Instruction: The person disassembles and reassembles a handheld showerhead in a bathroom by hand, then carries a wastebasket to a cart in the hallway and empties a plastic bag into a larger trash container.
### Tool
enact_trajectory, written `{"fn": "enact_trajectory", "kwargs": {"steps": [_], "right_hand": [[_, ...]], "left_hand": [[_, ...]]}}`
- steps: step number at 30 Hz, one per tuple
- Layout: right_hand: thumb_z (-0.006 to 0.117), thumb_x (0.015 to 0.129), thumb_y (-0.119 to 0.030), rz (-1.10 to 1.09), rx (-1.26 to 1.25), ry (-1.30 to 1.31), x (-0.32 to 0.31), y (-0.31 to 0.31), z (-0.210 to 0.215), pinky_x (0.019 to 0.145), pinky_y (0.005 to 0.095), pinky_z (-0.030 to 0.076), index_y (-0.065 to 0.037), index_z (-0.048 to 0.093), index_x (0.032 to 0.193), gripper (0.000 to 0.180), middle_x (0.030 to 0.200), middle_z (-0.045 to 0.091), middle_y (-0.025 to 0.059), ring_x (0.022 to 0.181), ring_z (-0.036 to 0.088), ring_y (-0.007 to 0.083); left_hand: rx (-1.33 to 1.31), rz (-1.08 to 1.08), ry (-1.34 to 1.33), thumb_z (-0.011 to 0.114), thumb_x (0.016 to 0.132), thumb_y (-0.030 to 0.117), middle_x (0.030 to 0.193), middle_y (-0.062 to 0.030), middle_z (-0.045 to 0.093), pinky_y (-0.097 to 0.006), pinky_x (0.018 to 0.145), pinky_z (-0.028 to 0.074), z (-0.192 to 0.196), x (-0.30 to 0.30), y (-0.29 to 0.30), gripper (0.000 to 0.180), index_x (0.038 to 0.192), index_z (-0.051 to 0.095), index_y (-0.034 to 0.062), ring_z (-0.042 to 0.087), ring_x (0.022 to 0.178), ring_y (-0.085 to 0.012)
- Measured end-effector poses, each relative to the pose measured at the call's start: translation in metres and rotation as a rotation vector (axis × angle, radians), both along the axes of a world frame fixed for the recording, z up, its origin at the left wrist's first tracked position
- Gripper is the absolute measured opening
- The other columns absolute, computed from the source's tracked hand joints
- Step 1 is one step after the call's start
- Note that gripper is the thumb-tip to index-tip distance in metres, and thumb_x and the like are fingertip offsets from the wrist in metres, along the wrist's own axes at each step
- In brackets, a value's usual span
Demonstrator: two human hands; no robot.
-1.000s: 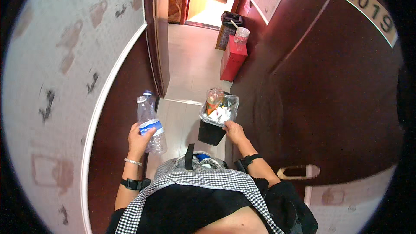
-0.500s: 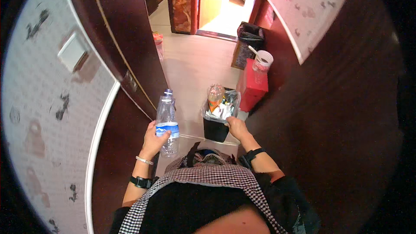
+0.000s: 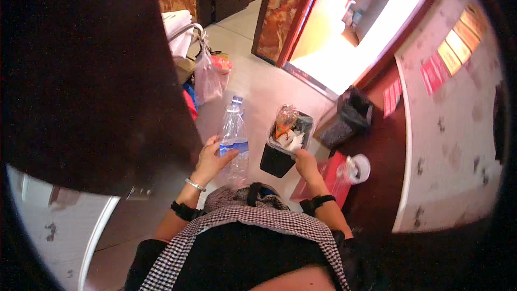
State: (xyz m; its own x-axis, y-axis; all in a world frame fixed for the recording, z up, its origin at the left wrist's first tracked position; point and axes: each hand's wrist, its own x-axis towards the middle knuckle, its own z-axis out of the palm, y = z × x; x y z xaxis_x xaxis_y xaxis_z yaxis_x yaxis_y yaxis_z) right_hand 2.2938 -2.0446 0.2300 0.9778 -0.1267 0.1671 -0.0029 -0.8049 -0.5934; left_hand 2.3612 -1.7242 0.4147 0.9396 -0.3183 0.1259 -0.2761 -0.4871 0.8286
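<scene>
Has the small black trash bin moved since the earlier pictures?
Yes, forward: the small black trash bin was short of the red box, now alongside.

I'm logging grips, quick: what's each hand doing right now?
Left hand: closed, holding plastic bottles.
Right hand: closed, holding the black bin by its rim.

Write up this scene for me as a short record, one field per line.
Left hand: holds clear plastic bottles
Right hand: grips a small black bin at its rim
In that bin: white scraps and a see-through container, contents unclear
To the right: red box bearing a clear tub; another bin, dark-lined
Ahead, left: hanging plastic bag
Clothing: checked apron
</scene>
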Motion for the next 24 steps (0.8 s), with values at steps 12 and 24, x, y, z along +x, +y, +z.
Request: {"fn": "enact_trajectory", "kwargs": {"steps": [12, 24], "right_hand": [[0.061, 0.081, -0.015, 0.116, -0.061, 0.069, 0.144, -0.108, -0.014, 0.072, 0.0494, 0.045, -0.004, 0.059, 0.086, 0.012, 0.084, 0.060, 0.0193, 0.083, 0.058, 0.0411], [0.061, 0.083, -0.020, 0.418, -0.036, 0.113, 0.322, -0.107, 0.008, 0.076, 0.0481, 0.047, -0.003, 0.061, 0.088, 0.018, 0.087, 0.062, 0.0202, 0.087, 0.060, 0.0398]], "left_hand": [[-0.042, 0.353, 0.004, 0.076, 0.077, 0.027, 0.124, -0.0147, 0.055, -0.033, 0.092, 0.045, -0.006, 0.086, -0.059, 0.043, 0.110, 0.065, 0.0018, 0.056, 0.109, -0.0241], [-0.284, 0.683, 0.003, 0.078, 0.077, 0.024, 0.110, -0.0061, 0.059, -0.028, 0.082, 0.049, 0.019, 0.143, -0.051, 0.053, 0.118, 0.055, -0.0006, 0.059, 0.094, -0.0135]]}}
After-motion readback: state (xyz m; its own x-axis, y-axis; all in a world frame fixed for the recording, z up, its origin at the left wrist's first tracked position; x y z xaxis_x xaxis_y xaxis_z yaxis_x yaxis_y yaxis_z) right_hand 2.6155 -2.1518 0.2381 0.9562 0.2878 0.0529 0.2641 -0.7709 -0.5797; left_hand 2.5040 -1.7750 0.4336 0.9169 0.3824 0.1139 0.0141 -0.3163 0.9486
